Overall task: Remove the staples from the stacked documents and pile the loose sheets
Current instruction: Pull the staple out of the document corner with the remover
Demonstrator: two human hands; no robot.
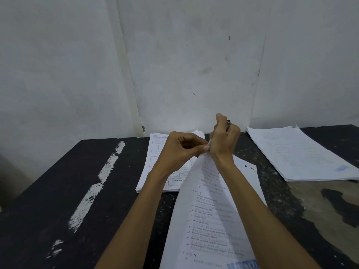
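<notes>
A stapled document (207, 216) with printed lines of text rises from the near table edge, its top corner lifted. My left hand (180, 150) pinches that corner between thumb and fingers. My right hand (225, 138) is closed right beside it at the same corner, holding a small thin tool (228, 122) whose tip sticks out above the knuckles. The staple itself is hidden by my fingers. Behind my left hand lies a stack of printed forms (153, 167). A second pile of sheets (297, 154) lies at the far right.
The table (58, 191) is dark and worn, with white paint streaks on the left and a bare patch on the right. A white wall stands close behind it.
</notes>
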